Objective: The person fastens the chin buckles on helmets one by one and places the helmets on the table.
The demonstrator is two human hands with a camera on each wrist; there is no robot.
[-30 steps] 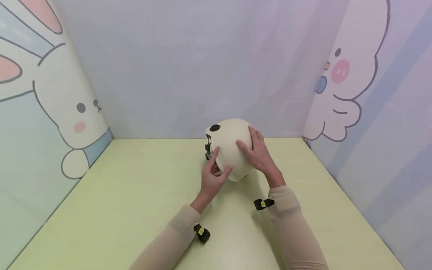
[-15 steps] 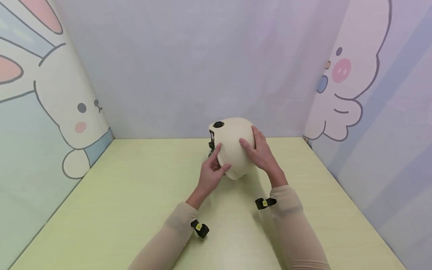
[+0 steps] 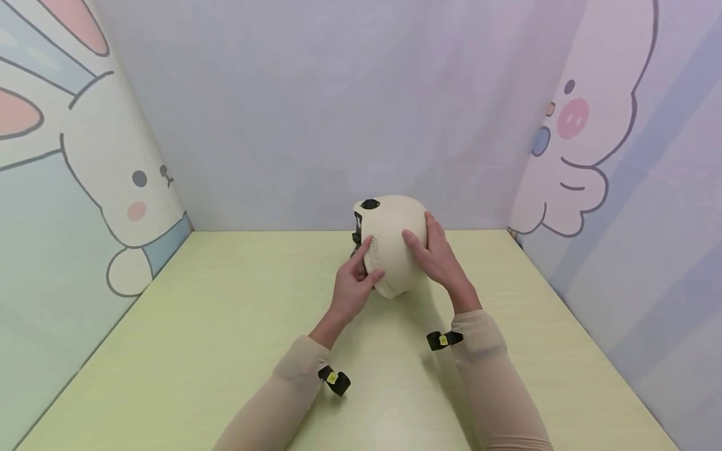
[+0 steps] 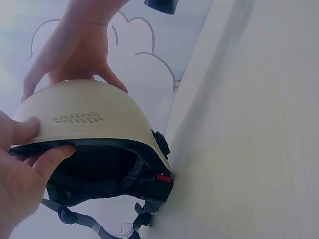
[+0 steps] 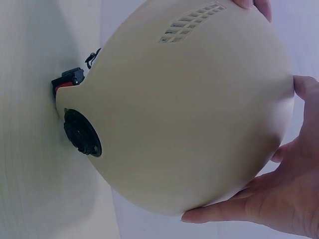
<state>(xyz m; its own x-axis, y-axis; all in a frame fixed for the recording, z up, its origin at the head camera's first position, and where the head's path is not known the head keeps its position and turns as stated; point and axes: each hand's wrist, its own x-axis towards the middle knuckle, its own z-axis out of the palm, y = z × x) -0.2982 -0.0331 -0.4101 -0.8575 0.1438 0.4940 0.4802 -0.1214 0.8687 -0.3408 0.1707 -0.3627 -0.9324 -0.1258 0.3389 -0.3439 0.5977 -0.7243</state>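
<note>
A cream helmet (image 3: 399, 241) rests on its side on the table, with its opening facing left. My left hand (image 3: 350, 291) pinches the rim, with one side of the grip on the shell near the vent slots (image 5: 192, 22) and the other on the inner edge. Fingers of my right hand (image 3: 439, 258) spread over the crown and hold it from the right. On the upper side sits a round black fitting (image 3: 370, 204). The left wrist view shows the dark mesh lining (image 4: 94, 174), a hanging chin strap (image 4: 102, 231) and a small red part (image 4: 163, 178).
The pale yellow-green table (image 3: 237, 300) extends around the helmet. Behind it stands a plain grey-lilac backdrop (image 3: 316, 113), and printed cartoon panels flank both sides. Black wrist cameras (image 3: 334, 379) are strapped on both sleeves.
The helmet has shifted slightly right and turned, so less of its opening and strap shows on the left. Both hands have kept their hold and moved with it.
</note>
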